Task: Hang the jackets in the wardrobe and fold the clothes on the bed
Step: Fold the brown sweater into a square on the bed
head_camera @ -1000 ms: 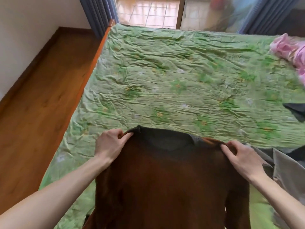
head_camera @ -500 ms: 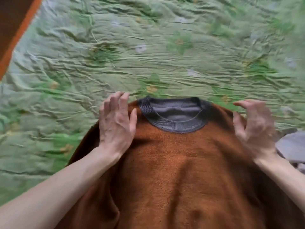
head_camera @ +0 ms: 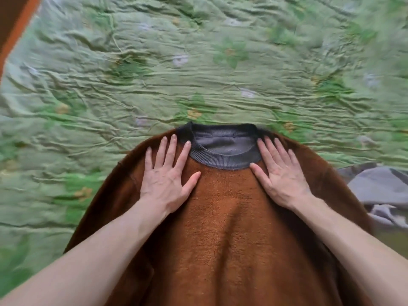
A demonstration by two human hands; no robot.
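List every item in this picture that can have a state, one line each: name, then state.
brown sweater: spread flat on the bed, front up, not yet folded
grey collar: lying open, facing up
left hand: flat, pressing the sweater
right hand: flat, pressing the sweater
green bedspread: wrinkled
grey garment: crumpled, unfolded

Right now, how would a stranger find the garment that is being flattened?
Look at the green bedspread. At its near edge lies a brown sweater with both hands flat on it. Its grey ribbed collar separates it from the grey cloth at right.
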